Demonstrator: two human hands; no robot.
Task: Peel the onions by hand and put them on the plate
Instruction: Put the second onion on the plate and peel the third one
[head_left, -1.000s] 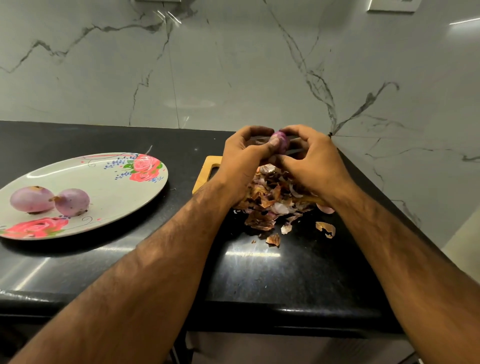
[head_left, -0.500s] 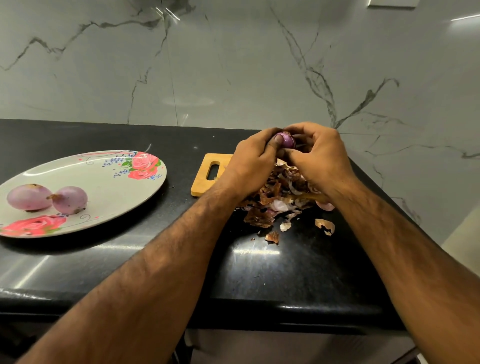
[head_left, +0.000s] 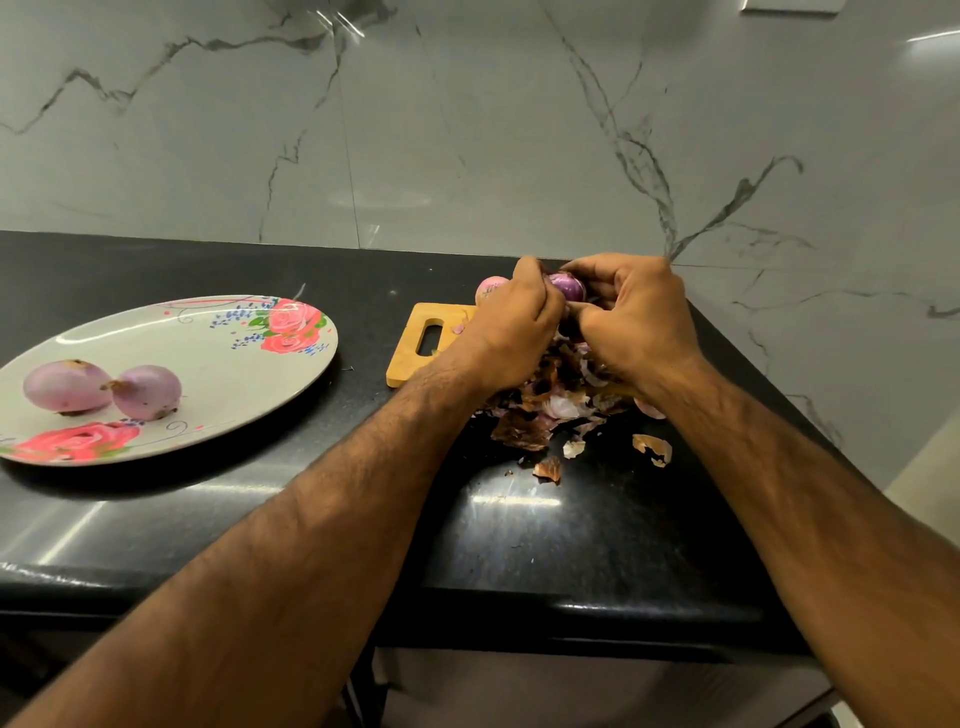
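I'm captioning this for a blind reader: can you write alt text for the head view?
A person's left hand and right hand grip a purple onion over a pile of peels on a black counter. Two peeled onions lie on a flowered plate at left.

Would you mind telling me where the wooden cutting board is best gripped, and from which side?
Probably at the slotted handle end of the wooden cutting board, approached from the left: that end lies bare, facing the plate, while onion peels, the left hand and the right hand cover the rest.
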